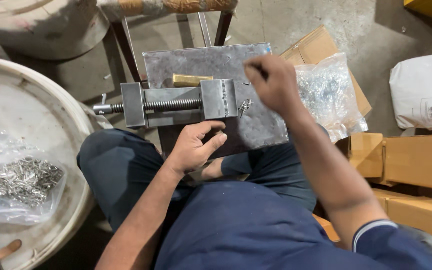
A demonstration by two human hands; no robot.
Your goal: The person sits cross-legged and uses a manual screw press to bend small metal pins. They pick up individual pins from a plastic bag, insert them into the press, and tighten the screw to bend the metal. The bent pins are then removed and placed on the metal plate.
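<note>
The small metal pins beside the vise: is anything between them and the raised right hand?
Nothing visible. The small metal pins lie loose on the steel plate, just right of the vise. The right hand is above and to their right, blurred. The left hand rests below the vise, off to the side.

steel plate (256,127) carries a vise (176,104) and loose pins (245,106).
</note>
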